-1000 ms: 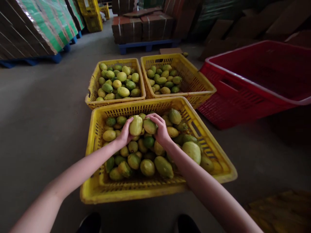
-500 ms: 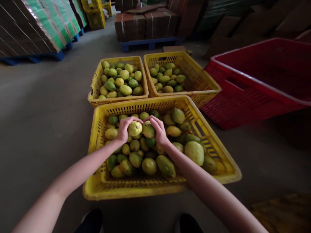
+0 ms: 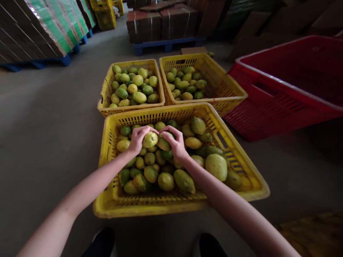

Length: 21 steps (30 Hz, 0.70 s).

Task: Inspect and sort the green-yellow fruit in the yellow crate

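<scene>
My left hand (image 3: 137, 140) is closed around a pale yellow-green lemon (image 3: 150, 140), its stem end turned toward me. Close beside it, my right hand (image 3: 177, 143) grips a greener lemon (image 3: 163, 142) from above and the right side. The fingertips of both hands nearly meet over the two fruits. Both hands are above the front yellow crate (image 3: 150, 210), which holds many green and yellow lemons. At its right side lies a much larger pale fruit (image 3: 215, 167); my right forearm crosses in front of part of the crate.
Behind stand two more yellow crates of lemons, one at the left (image 3: 107, 111) and one at the right (image 3: 230, 96). A big red crate (image 3: 268, 103) stands at the right. Bundled cardboard (image 3: 178, 26) sits on a blue pallet (image 3: 167, 44) farther back; wrapped stacks (image 3: 61, 25) are at the left.
My left hand has turned its lemon from side-on to end-on, its fingers now reaching over the top. The right hand keeps its lemon. The whole view has shifted slightly.
</scene>
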Available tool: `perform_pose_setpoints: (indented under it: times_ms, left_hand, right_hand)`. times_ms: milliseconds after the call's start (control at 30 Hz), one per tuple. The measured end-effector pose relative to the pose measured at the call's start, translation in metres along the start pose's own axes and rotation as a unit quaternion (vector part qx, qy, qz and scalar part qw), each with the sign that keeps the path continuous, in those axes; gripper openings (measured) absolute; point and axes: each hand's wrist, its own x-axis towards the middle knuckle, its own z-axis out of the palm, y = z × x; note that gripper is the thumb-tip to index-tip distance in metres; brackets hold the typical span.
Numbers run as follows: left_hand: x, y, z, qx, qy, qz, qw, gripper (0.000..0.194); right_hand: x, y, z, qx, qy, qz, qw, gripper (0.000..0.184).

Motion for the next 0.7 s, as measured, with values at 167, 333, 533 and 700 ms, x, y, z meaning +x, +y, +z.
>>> perform_pose_setpoints:
  times_ms: [167,333,533,700]
  left_hand:
    - [0.015,-0.009,0.005,-0.229,0.110,-0.361,0.897,0.036]
    - [0.024,0.001,0.001,-0.241,0.148,-0.429,0.858,0.034]
    - [0.023,-0.002,0.003,-0.238,0.156,-0.470,0.836,0.035]
    - [0.022,-0.006,0.004,-0.241,0.125,-0.486,0.831,0.037]
  right_hand:
    - [0.007,0.009,0.004,0.084,0.048,0.124,0.988,0.025]
    - [0.016,0.008,0.005,0.247,0.087,0.328,0.907,0.014]
    - [0.023,0.004,0.003,0.271,0.094,0.449,0.846,0.017]
    - [0.021,0.012,0.003,0.235,0.081,0.444,0.861,0.023]
